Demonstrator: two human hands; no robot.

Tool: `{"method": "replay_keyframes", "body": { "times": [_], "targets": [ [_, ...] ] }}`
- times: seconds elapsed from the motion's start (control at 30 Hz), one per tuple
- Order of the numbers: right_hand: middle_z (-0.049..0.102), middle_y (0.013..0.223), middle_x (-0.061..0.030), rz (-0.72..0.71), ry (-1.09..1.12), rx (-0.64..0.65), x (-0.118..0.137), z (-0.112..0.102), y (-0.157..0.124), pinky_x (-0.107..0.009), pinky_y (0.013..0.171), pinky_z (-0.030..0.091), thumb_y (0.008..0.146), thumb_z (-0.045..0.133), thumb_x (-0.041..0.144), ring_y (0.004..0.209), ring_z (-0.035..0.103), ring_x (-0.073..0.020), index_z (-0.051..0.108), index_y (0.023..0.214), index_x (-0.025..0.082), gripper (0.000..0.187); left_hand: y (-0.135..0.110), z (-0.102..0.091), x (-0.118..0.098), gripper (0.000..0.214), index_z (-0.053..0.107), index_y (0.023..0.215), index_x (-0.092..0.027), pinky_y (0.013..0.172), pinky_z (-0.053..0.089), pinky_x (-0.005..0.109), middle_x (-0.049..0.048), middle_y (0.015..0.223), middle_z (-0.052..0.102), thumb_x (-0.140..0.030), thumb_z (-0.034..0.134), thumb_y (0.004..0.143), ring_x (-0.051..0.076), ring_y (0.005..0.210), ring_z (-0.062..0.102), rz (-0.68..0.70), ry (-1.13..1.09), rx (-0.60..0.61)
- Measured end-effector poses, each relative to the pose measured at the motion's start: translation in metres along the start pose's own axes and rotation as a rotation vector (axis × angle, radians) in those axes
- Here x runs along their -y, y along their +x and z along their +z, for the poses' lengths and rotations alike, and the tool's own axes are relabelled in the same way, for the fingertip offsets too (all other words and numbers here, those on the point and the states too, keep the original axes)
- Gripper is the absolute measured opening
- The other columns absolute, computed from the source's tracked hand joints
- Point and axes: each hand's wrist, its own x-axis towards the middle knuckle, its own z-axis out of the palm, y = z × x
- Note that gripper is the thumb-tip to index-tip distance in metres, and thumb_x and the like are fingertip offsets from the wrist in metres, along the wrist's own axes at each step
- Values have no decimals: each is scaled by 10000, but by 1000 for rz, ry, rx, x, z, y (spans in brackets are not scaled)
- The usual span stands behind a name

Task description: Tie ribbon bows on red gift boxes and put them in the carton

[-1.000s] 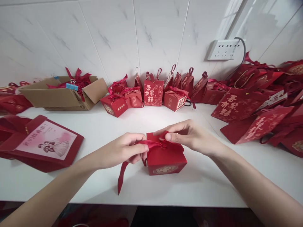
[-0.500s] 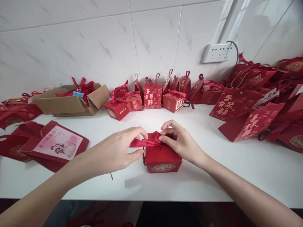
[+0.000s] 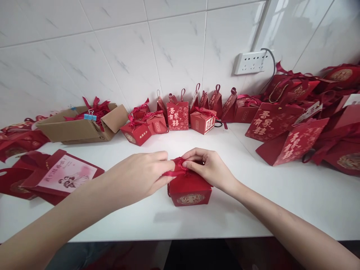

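A small red gift box (image 3: 189, 189) with a gold emblem on its front stands on the white table (image 3: 253, 213) in front of me. A red satin ribbon (image 3: 174, 169) lies across its top. My left hand (image 3: 137, 177) pinches the ribbon's left part between thumb and fingers. My right hand (image 3: 206, 167) pinches the ribbon at the box's top middle, fingers curled over the lid. Both hands meet above the box.
Several finished red boxes (image 3: 136, 133) and small red bags (image 3: 177, 115) line the tiled wall. A cardboard box (image 3: 75, 125) holding ribbons sits at the left. Flat red bags (image 3: 59, 178) lie at the left, bigger red bags (image 3: 289, 144) pile at the right. A power strip (image 3: 250, 62) hangs on the wall.
The ribbon's loose end, hanging off the box's left side a second ago, has been drawn up into my left hand. Both hands have closed together over the box top.
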Motion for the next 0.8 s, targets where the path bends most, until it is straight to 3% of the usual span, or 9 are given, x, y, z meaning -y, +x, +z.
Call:
{"method": "replay_keyframes", "body": {
  "times": [0.13, 0.23, 0.33, 0.4, 0.47, 0.6, 0.7, 0.8],
  "targets": [
    [728, 852, -25, -6, -15, -14, -1, 0, 0, -293, 763, 528, 781, 630, 220, 801, 681, -157, 658, 849, 174, 87, 4, -3, -2, 320, 599, 644, -188, 467, 233, 279, 33, 694, 523, -251, 399, 886, 124, 504, 405, 148, 272, -72],
    [734, 828, -21, 6, -23, -12, -1, -1, 0, -286, 753, 531, 779, 619, 189, 790, 686, -156, 658, 860, 174, 91, 7, -8, -5, 273, 627, 749, -181, 429, 141, 281, 22, 678, 506, -122, 384, 857, 113, 440, 304, 224, 494, -125],
    [733, 816, -13, 2, -12, 5, -2, -2, 1, -273, 731, 531, 783, 617, 188, 771, 686, -148, 657, 855, 177, 84, 10, -16, -8, 245, 636, 848, -203, 420, 111, 280, -1, 680, 516, -113, 409, 857, 97, 398, 249, 290, 535, -102],
    [730, 820, -11, -12, -6, 7, -3, -2, 1, -268, 735, 528, 781, 626, 197, 772, 684, -144, 658, 847, 178, 77, 10, -21, -12, 183, 636, 857, -216, 423, 144, 273, -6, 684, 535, -183, 456, 863, 97, 407, 314, 312, 460, -49],
    [727, 828, -11, -23, -7, 8, -3, -2, 1, -268, 740, 526, 780, 631, 201, 772, 681, -141, 660, 841, 179, 71, 10, -24, -14, 155, 636, 838, -214, 437, 197, 267, -3, 679, 555, -302, 509, 854, 110, 446, 411, 264, 346, 20],
    [724, 843, -8, -28, -14, 11, -3, -2, 1, -267, 738, 521, 782, 630, 187, 780, 676, -138, 666, 835, 181, 65, 8, -22, -10, 363, 630, 756, -204, 457, 232, 273, 15, 683, 599, -500, 456, 873, 138, 495, 497, 95, 215, 46],
    [724, 850, -7, -22, -10, 9, -3, -1, 1, -264, 730, 518, 783, 623, 178, 783, 675, -137, 664, 838, 181, 68, 6, -16, 1, 409, 590, 668, -201, 448, 201, 286, 22, 632, 587, -480, 404, 901, 146, 469, 478, -27, 248, 12],
    [727, 855, -5, -25, -6, 2, -3, -2, 1, -259, 723, 515, 780, 628, 181, 786, 674, -136, 666, 843, 182, 74, 6, -14, 10, 360, 542, 624, -205, 447, 208, 287, 5, 586, 546, -398, 424, 904, 139, 463, 465, -29, 211, 27]
  ]
}}
